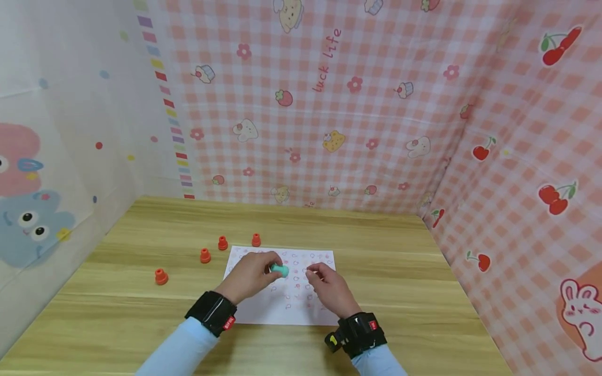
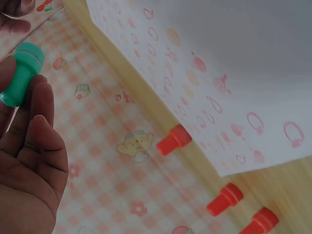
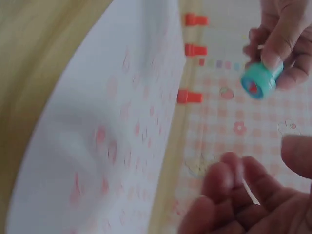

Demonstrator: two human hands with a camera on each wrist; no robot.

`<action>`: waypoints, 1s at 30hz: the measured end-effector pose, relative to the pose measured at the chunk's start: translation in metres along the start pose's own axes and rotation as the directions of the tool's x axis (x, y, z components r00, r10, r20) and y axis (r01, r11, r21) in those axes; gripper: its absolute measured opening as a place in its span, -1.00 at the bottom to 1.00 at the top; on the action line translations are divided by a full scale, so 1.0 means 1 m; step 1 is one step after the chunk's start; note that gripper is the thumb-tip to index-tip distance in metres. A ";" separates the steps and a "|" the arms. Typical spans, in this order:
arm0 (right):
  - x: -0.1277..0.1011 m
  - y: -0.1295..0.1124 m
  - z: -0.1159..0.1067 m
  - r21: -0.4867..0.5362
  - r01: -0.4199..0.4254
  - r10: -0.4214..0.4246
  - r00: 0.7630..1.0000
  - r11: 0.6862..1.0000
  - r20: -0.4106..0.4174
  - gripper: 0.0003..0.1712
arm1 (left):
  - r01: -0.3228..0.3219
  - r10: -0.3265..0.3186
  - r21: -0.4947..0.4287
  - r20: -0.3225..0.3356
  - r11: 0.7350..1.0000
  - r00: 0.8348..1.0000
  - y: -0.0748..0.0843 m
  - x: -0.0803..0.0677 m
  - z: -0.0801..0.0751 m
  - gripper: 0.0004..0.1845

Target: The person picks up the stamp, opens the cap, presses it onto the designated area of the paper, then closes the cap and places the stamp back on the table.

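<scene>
Pinching a teal stamp (image 1: 282, 270), the left hand (image 1: 251, 274) works beside the right hand's (image 1: 329, 286) relaxed grip, "luck life" lettering (image 1: 326, 60) behind.

Teal stamp (image 1: 281, 270); 4 orange stamps (image 1: 161, 276); pink-printed paper (image 1: 287, 303)

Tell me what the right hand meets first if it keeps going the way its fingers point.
Probably the green stamp held in the left hand: the right hand points up-left toward it, above the stamped paper. Depth is unclear.
</scene>
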State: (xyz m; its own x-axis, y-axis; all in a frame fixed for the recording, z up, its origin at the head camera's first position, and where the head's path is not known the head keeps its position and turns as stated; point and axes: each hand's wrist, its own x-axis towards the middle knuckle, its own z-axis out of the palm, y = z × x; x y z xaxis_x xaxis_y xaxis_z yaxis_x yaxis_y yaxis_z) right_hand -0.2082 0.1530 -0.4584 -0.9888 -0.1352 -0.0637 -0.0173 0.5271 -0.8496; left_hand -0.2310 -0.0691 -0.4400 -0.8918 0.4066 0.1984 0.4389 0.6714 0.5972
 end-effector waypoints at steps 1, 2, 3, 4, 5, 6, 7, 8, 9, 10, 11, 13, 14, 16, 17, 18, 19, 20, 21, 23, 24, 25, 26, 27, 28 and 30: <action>0.000 0.000 -0.001 -0.076 0.015 -0.015 1.000 0.997 -0.011 -0.62 | 0.003 -0.003 0.019 -0.004 1.000 1.000 -0.001 0.000 -0.001 -0.87; 0.000 0.001 -0.002 -0.152 0.031 -0.034 0.999 0.988 -0.019 -0.63 | 0.005 -0.005 0.038 -0.009 0.999 1.000 -0.003 -0.001 -0.001 -0.87; 0.000 0.001 -0.003 -0.227 0.050 -0.057 0.998 0.973 -0.024 -0.65 | 0.014 -0.014 0.054 -0.012 0.998 1.000 -0.004 -0.001 -0.001 -0.86; 0.000 0.001 -0.004 -0.305 0.077 -0.090 0.996 0.949 -0.029 -0.65 | 0.024 -0.023 0.068 -0.013 0.997 1.000 -0.005 -0.001 -0.002 -0.86; -0.001 0.002 -0.006 -0.377 0.102 -0.122 0.992 0.921 -0.030 -0.65 | 0.033 -0.032 0.083 -0.014 0.996 0.999 -0.007 -0.002 -0.002 -0.85; -0.001 0.002 -0.007 -0.442 0.124 -0.153 0.988 0.888 -0.031 -0.65 | 0.045 -0.043 0.096 -0.016 0.994 0.999 -0.008 -0.002 -0.003 -0.85; -0.002 0.002 -0.008 -0.501 0.140 -0.178 0.984 0.854 -0.030 -0.65 | 0.055 -0.053 0.108 -0.018 0.993 0.998 -0.009 -0.002 -0.004 -0.85; -0.003 0.003 -0.009 -0.549 0.147 -0.194 0.981 0.823 -0.028 -0.65 | 0.066 -0.064 0.118 -0.021 0.991 0.998 -0.010 -0.003 -0.005 -0.85; -0.003 0.003 -0.010 -0.590 0.152 -0.206 0.978 0.793 -0.025 -0.65 | 0.081 -0.079 0.125 -0.020 0.989 0.997 -0.012 -0.003 -0.007 -0.85; -0.003 0.003 -0.012 -0.622 0.154 -0.215 0.976 0.767 -0.022 -0.65 | 0.092 -0.090 0.131 -0.021 0.987 0.996 -0.013 -0.003 -0.009 -0.85; -0.004 0.003 -0.013 -0.646 0.150 -0.212 0.977 0.748 -0.018 -0.64 | 0.102 -0.099 0.142 -0.022 0.985 0.995 -0.015 -0.003 -0.011 -0.84; -0.004 0.004 -0.014 -0.684 0.136 -0.200 0.980 0.717 -0.015 -0.63 | 0.123 -0.120 0.169 -0.026 0.978 0.992 -0.020 -0.003 -0.015 -0.82; -0.005 0.004 -0.015 -0.694 0.129 -0.190 0.982 0.709 -0.012 -0.63 | 0.135 -0.133 0.183 -0.027 0.974 0.991 -0.023 -0.004 -0.018 -0.80; -0.005 0.004 -0.016 -0.703 0.112 -0.166 0.986 0.702 -0.010 -0.61 | 0.163 -0.160 0.211 -0.028 0.964 0.987 -0.028 -0.005 -0.024 -0.77; -0.005 0.004 -0.016 -0.704 0.100 -0.150 0.989 0.703 -0.009 -0.60 | 0.175 -0.172 0.229 -0.031 0.958 0.985 -0.031 -0.006 -0.027 -0.76; -0.005 0.004 -0.016 -0.704 0.091 -0.138 0.990 0.704 -0.010 -0.60 | 0.186 -0.184 0.246 -0.033 0.951 0.982 -0.034 -0.007 -0.030 -0.74; -0.005 0.004 -0.016 -0.703 0.085 -0.128 0.992 0.706 -0.009 -0.59 | 0.199 -0.197 0.256 -0.033 0.946 0.980 -0.036 -0.008 -0.033 -0.74; -0.005 0.004 -0.016 -0.702 0.080 -0.120 0.993 0.708 -0.009 -0.58 | 0.211 -0.210 0.270 -0.035 0.939 0.977 -0.039 -0.010 -0.036 -0.73; -0.005 0.004 -0.016 -0.699 0.073 -0.112 0.994 0.711 -0.009 -0.58 | 0.226 -0.225 0.279 -0.035 0.933 0.974 -0.042 -0.011 -0.038 -0.72; -0.005 0.005 -0.016 -0.699 0.069 -0.102 0.995 0.712 -0.006 -0.58 | 0.250 -0.251 0.299 -0.037 0.921 0.967 -0.049 -0.014 -0.043 -0.73; -0.005 0.005 -0.016 -0.698 0.069 -0.099 0.995 0.712 -0.002 -0.58 | 0.263 -0.265 0.302 -0.036 0.916 0.964 -0.052 -0.016 -0.045 -0.73; -0.005 0.006 -0.015 -0.699 0.070 -0.096 0.995 0.712 0.002 -0.58 | 0.276 -0.278 0.306 -0.036 0.911 0.960 -0.055 -0.017 -0.047 -0.75; -0.005 0.006 -0.015 -0.699 0.069 -0.092 0.996 0.712 0.006 -0.57 | 0.286 -0.289 0.310 -0.038 0.907 0.956 -0.059 -0.019 -0.049 -0.76; -0.005 0.007 -0.015 -0.699 0.069 -0.088 0.996 0.712 0.009 -0.57 | 0.294 -0.297 0.311 -0.038 0.904 0.954 -0.063 -0.020 -0.050 -0.78; -0.005 0.007 -0.014 -0.701 0.069 -0.085 0.996 0.710 0.012 -0.57 | 0.299 -0.302 0.316 -0.041 0.900 0.952 -0.067 -0.021 -0.052 -0.79; -0.005 0.008 -0.014 -0.703 0.066 -0.077 0.997 0.708 0.015 -0.56 | 0.308 -0.310 0.317 -0.044 0.897 0.950 -0.074 -0.024 -0.054 -0.82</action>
State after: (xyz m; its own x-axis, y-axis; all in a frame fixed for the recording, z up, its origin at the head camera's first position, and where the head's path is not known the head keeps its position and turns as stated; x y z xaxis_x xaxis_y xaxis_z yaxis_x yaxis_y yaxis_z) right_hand -0.2055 0.1693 -0.4579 -0.9821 -0.1884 -0.0059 -0.1816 0.9541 -0.2381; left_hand -0.2477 -0.1619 -0.4468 -0.9879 0.1505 0.0373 0.1539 0.9237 0.3508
